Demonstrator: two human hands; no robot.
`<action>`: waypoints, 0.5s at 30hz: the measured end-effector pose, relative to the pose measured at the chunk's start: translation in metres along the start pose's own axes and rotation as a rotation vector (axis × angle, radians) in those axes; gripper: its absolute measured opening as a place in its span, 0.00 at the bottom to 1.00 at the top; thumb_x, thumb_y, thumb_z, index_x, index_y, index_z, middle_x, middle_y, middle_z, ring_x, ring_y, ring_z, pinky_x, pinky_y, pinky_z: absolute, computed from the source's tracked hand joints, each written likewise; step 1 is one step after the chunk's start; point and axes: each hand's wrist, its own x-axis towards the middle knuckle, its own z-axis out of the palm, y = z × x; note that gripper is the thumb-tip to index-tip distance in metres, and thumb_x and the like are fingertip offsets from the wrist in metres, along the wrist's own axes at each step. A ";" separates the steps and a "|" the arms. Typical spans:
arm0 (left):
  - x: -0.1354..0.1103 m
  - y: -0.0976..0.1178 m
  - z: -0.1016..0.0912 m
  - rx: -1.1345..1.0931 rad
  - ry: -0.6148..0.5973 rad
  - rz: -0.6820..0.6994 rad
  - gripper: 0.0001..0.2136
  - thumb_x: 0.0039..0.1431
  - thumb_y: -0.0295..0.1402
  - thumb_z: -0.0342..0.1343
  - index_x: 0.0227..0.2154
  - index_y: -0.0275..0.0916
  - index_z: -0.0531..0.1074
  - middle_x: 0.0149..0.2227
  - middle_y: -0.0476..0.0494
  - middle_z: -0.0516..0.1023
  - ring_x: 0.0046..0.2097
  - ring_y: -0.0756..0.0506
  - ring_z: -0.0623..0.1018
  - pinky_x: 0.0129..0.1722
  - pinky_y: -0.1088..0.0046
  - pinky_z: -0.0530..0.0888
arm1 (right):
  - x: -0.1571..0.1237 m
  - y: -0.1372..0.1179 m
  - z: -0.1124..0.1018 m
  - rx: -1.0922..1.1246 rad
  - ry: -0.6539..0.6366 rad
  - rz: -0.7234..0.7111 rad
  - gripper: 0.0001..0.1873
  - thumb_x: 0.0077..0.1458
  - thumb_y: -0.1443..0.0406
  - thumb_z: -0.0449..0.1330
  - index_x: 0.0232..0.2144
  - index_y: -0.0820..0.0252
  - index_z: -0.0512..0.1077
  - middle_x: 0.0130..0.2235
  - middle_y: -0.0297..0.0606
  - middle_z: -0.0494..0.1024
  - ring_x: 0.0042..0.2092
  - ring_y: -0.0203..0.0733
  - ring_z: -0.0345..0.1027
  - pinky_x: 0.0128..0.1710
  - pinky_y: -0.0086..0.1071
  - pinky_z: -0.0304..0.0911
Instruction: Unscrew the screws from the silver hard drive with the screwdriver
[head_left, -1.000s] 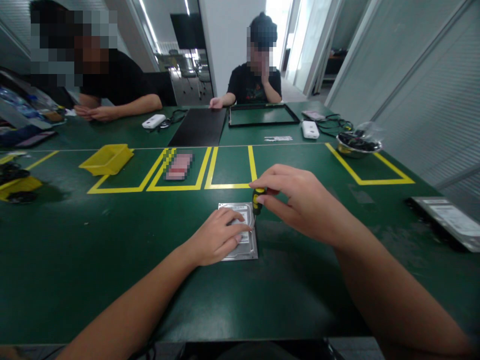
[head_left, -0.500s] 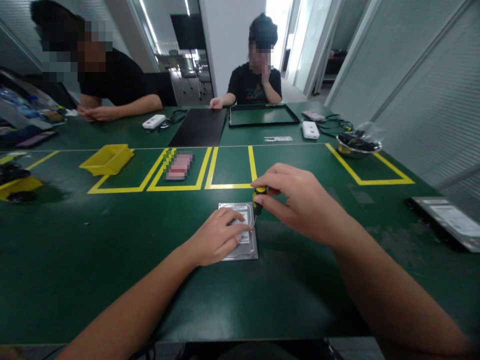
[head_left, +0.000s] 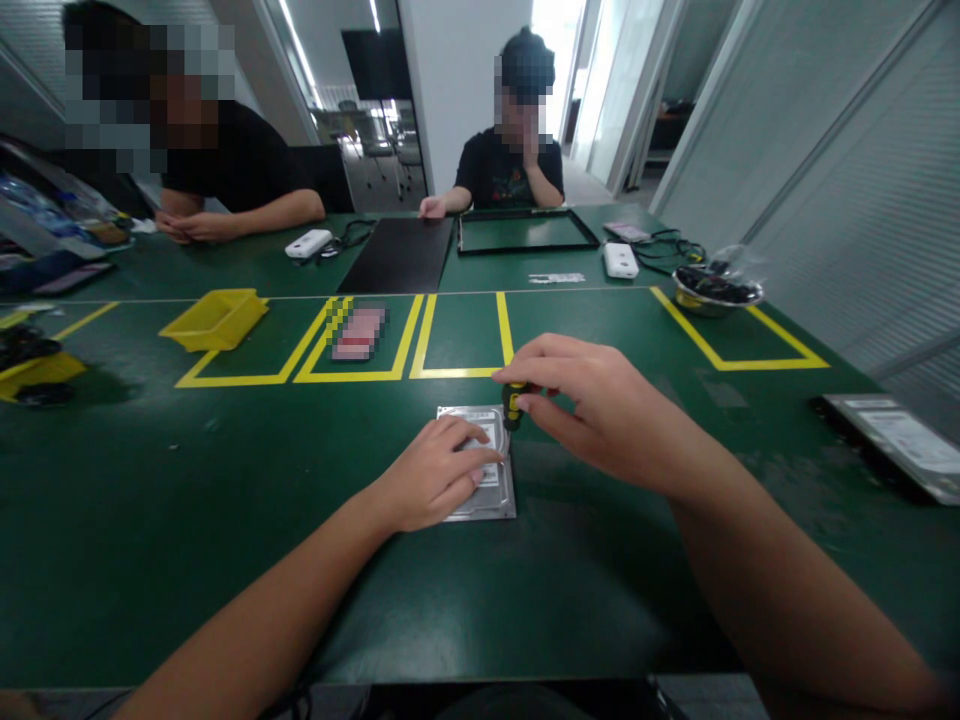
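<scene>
A silver hard drive (head_left: 491,500) lies flat on the green table in front of me, its label partly covered by my fingers. My left hand (head_left: 439,470) rests on top of it with the fingers spread. Between the thumb and fingers of my right hand (head_left: 592,405) is a short black and yellow screwdriver (head_left: 514,405), held upright. Its tip points down at the drive's right edge; whether it sits in a screw is too small to tell.
A second hard drive (head_left: 900,440) lies at the right. A yellow bin (head_left: 217,318) and a pink card-like item (head_left: 360,333) lie by yellow tape outlines. A metal bowl (head_left: 716,300) holds dark parts. Two people sit across, near a black frame (head_left: 529,250) and a dark panel (head_left: 397,255).
My right hand and the screwdriver have dropped slightly, and the fingers have shifted around the handle. The left hand and the hard drive have stayed in place.
</scene>
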 end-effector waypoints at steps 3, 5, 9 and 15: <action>0.000 0.001 -0.002 0.003 -0.012 -0.001 0.16 0.67 0.32 0.46 0.54 0.43 0.71 0.52 0.39 0.69 0.53 0.39 0.67 0.54 0.56 0.64 | -0.001 0.000 0.000 0.004 -0.001 0.012 0.15 0.59 0.74 0.55 0.46 0.66 0.76 0.45 0.42 0.77 0.46 0.40 0.69 0.48 0.32 0.62; 0.000 0.001 -0.003 0.004 -0.023 -0.001 0.17 0.67 0.32 0.45 0.54 0.42 0.71 0.52 0.38 0.69 0.53 0.39 0.67 0.54 0.56 0.65 | -0.001 0.000 -0.001 0.007 -0.005 0.022 0.14 0.59 0.73 0.56 0.46 0.65 0.76 0.45 0.42 0.77 0.46 0.40 0.69 0.47 0.32 0.63; 0.000 0.002 -0.003 0.002 -0.007 0.003 0.17 0.67 0.33 0.45 0.54 0.43 0.71 0.51 0.38 0.69 0.52 0.38 0.67 0.54 0.55 0.64 | 0.000 -0.001 -0.001 0.001 -0.004 0.032 0.13 0.60 0.72 0.56 0.46 0.64 0.76 0.44 0.43 0.77 0.45 0.41 0.69 0.46 0.33 0.63; 0.001 0.002 -0.003 -0.003 -0.010 0.002 0.17 0.67 0.32 0.46 0.54 0.43 0.71 0.51 0.38 0.69 0.52 0.39 0.67 0.54 0.56 0.65 | -0.001 -0.001 0.001 0.004 0.001 0.033 0.13 0.60 0.72 0.56 0.46 0.65 0.75 0.45 0.43 0.76 0.45 0.41 0.69 0.46 0.32 0.62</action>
